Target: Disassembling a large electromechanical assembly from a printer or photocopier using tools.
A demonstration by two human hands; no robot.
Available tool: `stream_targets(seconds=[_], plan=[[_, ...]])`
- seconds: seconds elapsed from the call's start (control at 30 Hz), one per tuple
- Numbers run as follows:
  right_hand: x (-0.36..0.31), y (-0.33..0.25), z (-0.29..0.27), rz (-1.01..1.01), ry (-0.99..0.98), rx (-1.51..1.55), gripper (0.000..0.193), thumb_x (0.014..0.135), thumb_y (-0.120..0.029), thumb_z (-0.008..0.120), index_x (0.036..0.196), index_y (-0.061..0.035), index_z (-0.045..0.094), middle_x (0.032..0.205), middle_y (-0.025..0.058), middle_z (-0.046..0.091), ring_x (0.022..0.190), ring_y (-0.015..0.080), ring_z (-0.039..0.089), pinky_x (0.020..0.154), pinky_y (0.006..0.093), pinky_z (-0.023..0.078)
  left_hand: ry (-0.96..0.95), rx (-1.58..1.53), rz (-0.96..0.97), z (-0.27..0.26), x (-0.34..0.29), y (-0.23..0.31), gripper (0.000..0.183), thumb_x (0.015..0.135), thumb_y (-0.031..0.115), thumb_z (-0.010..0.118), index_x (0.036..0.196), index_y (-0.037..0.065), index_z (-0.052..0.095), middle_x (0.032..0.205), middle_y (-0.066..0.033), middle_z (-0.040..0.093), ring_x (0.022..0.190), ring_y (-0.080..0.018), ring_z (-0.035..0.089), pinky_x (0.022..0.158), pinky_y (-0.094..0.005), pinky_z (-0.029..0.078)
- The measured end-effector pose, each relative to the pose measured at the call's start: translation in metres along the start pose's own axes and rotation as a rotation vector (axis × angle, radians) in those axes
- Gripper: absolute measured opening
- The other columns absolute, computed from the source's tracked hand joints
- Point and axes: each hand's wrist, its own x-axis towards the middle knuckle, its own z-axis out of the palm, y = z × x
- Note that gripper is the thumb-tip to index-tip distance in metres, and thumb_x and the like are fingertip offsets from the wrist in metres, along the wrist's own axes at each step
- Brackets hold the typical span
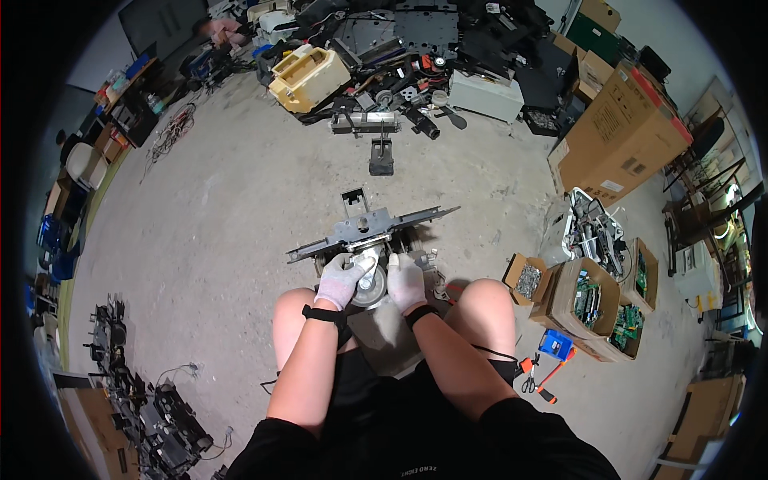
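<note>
In front of my knees stands a dark grey metal frame (358, 229) with a long crossbar tilted up to the right. A caster wheel (370, 290) with a shiny bracket is attached at its near side, between my two hands. My left hand (339, 280), in a white glove, is closed on the left side of the caster wheel's bracket. My right hand (406, 282), gloved as well, is at the wheel's right with its fingers curled and its thumb pointing toward the frame. What those fingers hold, if anything, is hidden.
Scissors (529, 385), an orange-handled tool (549, 395) and a blue tray (556, 344) lie by my right knee. Cardboard boxes of circuit boards (582, 308) and a box of screws (528, 282) stand beyond. A scrap pile with a yellowish casing (310, 78) fills the far side. Black parts (152, 400) lie left.
</note>
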Motion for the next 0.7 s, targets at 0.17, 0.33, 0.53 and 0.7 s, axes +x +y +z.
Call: stream_targets(seconds=[0.17, 0.33, 0.53, 0.7], plan=[[0.005, -0.007, -0.007, -0.001, 0.031, 0.003, 0.036, 0.103, -0.029, 0.048, 0.091, 0.0015, 0.063, 0.083, 0.0272, 0.066, 0.081, 0.0487, 0.063, 0.07, 0.0538, 0.05, 0.022, -0.006, 0.02, 0.006, 0.005, -0.003, 0.042, 0.086, 0.029, 0.083, 0.109, -0.003, 0.07, 0.098, -0.0084, 0.073, 0.087, -0.0119, 0.066, 0.077, -0.0278, 0.053], [0.017, 0.003, -0.02, 0.281, -0.229, 0.444, 0.035, 0.103, -0.028, 0.049, 0.087, 0.0001, 0.062, 0.077, 0.0245, 0.064, 0.077, 0.046, 0.064, 0.069, 0.0525, 0.051, 0.03, 0.048, -0.004, 0.006, 0.004, 0.004, 0.045, 0.084, 0.033, 0.084, 0.108, -0.002, 0.07, 0.095, -0.0089, 0.074, 0.085, -0.0124, 0.067, 0.076, -0.0281, 0.053], [0.001, -0.016, -0.003, 0.086, 0.011, -0.269, 0.035, 0.104, -0.031, 0.048, 0.088, -0.003, 0.062, 0.083, 0.0256, 0.066, 0.081, 0.0447, 0.065, 0.073, 0.0506, 0.052, 0.066, 0.234, -0.001, 0.002, 0.0, 0.004, 0.045, 0.087, 0.03, 0.081, 0.114, -0.003, 0.069, 0.102, -0.0084, 0.073, 0.09, -0.0123, 0.066, 0.08, -0.0281, 0.052], [0.008, 0.017, -0.018, -0.07, -0.175, 0.08, 0.032, 0.102, -0.027, 0.05, 0.091, -0.0004, 0.062, 0.092, 0.0249, 0.068, 0.087, 0.0426, 0.065, 0.075, 0.0472, 0.052, 0.023, 0.181, 0.018, 0.004, 0.001, 0.006, 0.046, 0.086, 0.031, 0.082, 0.114, -0.004, 0.069, 0.101, -0.0086, 0.073, 0.09, -0.0122, 0.066, 0.079, -0.0278, 0.052]])
